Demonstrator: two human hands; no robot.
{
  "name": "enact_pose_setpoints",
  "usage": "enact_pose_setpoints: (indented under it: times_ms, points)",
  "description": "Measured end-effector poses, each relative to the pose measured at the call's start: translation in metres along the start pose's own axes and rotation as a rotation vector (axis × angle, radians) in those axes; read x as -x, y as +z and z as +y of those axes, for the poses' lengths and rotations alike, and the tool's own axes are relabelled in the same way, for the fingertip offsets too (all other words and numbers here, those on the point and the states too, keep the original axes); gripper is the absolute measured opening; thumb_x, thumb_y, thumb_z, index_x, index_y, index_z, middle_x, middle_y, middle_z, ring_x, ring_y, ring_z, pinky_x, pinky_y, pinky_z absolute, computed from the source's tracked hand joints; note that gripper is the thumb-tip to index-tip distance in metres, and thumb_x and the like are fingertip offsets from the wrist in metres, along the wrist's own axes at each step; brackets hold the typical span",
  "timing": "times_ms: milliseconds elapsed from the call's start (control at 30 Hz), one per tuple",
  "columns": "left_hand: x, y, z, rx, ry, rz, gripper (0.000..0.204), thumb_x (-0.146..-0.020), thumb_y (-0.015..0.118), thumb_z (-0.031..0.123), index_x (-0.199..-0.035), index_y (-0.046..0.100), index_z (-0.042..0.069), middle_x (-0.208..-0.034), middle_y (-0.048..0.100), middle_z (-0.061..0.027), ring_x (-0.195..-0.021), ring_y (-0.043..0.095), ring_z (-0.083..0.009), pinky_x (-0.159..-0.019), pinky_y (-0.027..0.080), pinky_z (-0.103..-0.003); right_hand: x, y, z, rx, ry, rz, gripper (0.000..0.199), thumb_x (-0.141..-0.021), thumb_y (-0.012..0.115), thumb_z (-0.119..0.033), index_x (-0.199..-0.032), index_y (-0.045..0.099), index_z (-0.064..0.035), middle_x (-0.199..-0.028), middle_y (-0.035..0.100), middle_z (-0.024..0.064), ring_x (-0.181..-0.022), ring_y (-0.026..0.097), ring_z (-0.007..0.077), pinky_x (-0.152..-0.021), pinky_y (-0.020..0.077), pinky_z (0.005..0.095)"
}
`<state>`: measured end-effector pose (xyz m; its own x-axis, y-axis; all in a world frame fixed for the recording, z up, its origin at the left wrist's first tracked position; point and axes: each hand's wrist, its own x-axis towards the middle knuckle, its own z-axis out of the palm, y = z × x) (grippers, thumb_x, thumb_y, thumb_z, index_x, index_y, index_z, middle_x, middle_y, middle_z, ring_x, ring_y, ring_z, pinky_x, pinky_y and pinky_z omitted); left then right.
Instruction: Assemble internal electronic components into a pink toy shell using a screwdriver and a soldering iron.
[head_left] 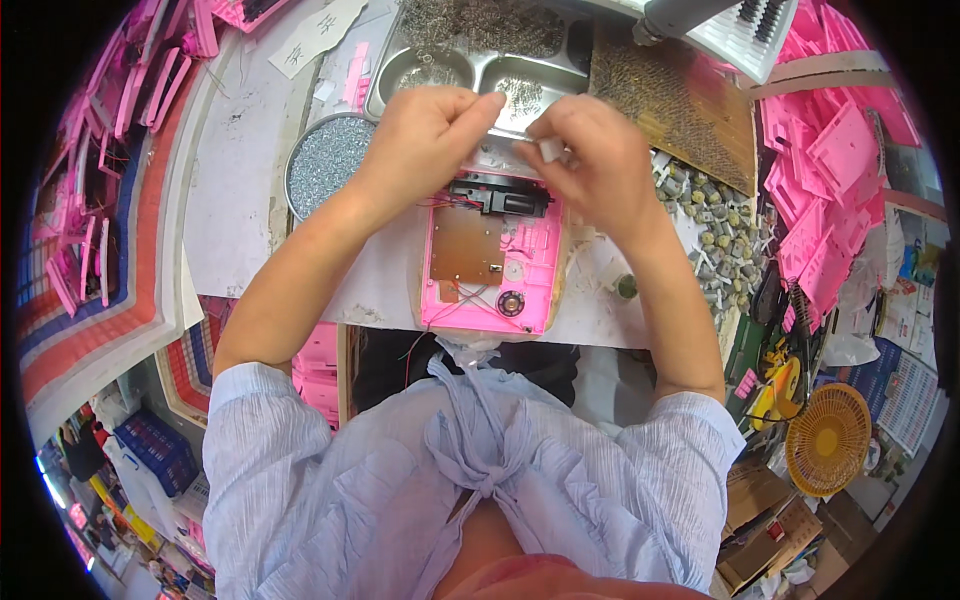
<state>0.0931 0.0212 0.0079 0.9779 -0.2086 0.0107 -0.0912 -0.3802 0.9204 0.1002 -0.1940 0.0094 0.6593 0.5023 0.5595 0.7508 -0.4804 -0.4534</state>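
Observation:
A pink plastic housing [525, 270] lies open on the white table edge, showing a brown circuit board [465, 245], thin wires, a black part [510, 198] at its top and a small round speaker [511, 303]. My left hand [425, 135] hovers over the housing's top left with fingers pinched together; what it pinches is too small to make out. My right hand [590, 160] is over the top right, fingers closed on a small white piece [550, 150]. The two hands nearly meet above the black part.
Behind the hands stands a steel compartment tray [480, 65] with small metal parts. A round tin of silvery screws [325, 160] sits at left, a brown board [680, 100] and several small grey parts [715, 225] at right. Pink housings [835, 150] pile up on both sides; a yellow fan [828, 438] stands lower right.

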Motion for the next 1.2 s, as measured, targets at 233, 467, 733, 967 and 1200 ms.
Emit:
enact_pose_setpoints:
  times_ms: [233,467,733,967,1200]
  points:
    - [0.000,-0.007,-0.004,0.147,0.001,0.039,0.043,-0.094,0.072,0.019,-0.060,0.048,0.007,-0.060,0.049,0.0044,-0.059,0.044,-0.0035,-0.054,0.039,-0.025,-0.010,0.016,0.030,0.467,0.321,-0.171,0.030,-0.086,0.077,-0.036,-0.089,0.072,-0.0061,-0.067,0.067,0.0129,-0.065,0.066,0.0340,-0.063,0.0514,0.0454]
    - [0.092,-0.002,0.001,0.585,-0.189,-0.271,0.028,-0.099,0.061,0.004,-0.080,0.041,0.008,-0.082,0.060,-0.0029,-0.082,0.059,-0.0091,-0.068,0.047,-0.025,0.042,-0.025,0.009,0.153,0.648,0.036,0.033,-0.080,0.085,-0.029,-0.098,0.078,-0.0025,-0.064,0.063,0.0066,-0.058,0.056,0.0127,-0.058,0.0463,0.0296]
    - [0.138,0.031,0.007,0.876,-0.391,-0.459,0.025,-0.108,0.047,0.011,-0.131,0.042,0.001,-0.114,0.071,-0.0223,-0.104,0.072,-0.0234,-0.085,0.059,-0.033,0.097,-0.036,-0.086,-0.697,0.736,-0.050,0.026,-0.082,0.080,-0.008,-0.107,0.075,-0.0013,-0.098,0.078,0.0101,-0.079,0.073,0.0137,-0.065,0.0559,0.0258]
    - [0.140,0.034,-0.006,0.968,-0.477,-0.486,0.024,-0.109,0.049,0.014,-0.121,0.061,-0.001,-0.103,0.072,-0.0149,-0.079,0.069,-0.0141,-0.070,0.059,-0.028,0.118,-0.031,-0.094,-0.491,0.452,-0.034,0.029,-0.079,0.084,-0.004,-0.106,0.075,-0.0033,-0.094,0.076,0.0112,-0.073,0.071,0.0183,-0.061,0.0546,0.0288]
    - [0.137,0.042,0.015,0.747,-0.496,-0.578,0.028,-0.109,0.045,0.015,-0.131,0.054,0.000,-0.090,0.071,-0.0109,-0.072,0.069,-0.0138,-0.063,0.056,-0.026,0.125,-0.045,-0.098,-0.269,0.260,-0.329,0.041,-0.082,0.080,-0.007,-0.120,0.066,-0.0034,-0.094,0.073,0.0118,-0.077,0.070,0.0252,-0.064,0.0544,0.0336]
